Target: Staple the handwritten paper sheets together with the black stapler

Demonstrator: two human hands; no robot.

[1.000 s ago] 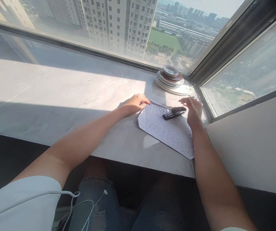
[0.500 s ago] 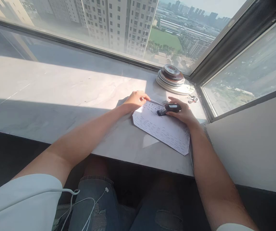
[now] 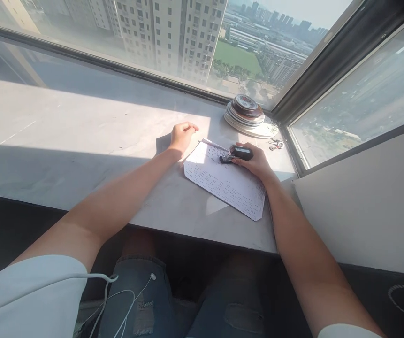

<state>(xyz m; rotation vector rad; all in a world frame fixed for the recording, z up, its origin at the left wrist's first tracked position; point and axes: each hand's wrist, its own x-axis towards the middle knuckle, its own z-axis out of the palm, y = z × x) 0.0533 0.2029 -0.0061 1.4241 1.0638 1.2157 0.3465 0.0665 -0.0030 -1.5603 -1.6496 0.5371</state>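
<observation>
A white sheet of paper (image 3: pixel 223 183), covered with rows of short dark dashes that look like staples, lies at a slant on the sill with its corners cut off. My right hand (image 3: pixel 256 162) is closed around a black stapler (image 3: pixel 241 152), whose jaws reach over the paper's far part. Just beyond the paper's upper left corner is my left hand (image 3: pixel 183 136), apart from the sheet. Its fingers are curled together, and whether anything small is between them is hidden.
A stack of plates (image 3: pixel 244 117) with a round dial on top stands in the window corner. Beside it lies a bunch of keys (image 3: pixel 277 144). The marble sill (image 3: pixel 82 126) runs along the window, and a white wall (image 3: pixel 363 202) bounds the right. An earphone cord (image 3: pixel 131 300) hangs over my lap.
My left hand has let go of the paper's upper edge and moved up and left. The right hand keeps the stapler at the sheet. The whole view has shifted slightly.
</observation>
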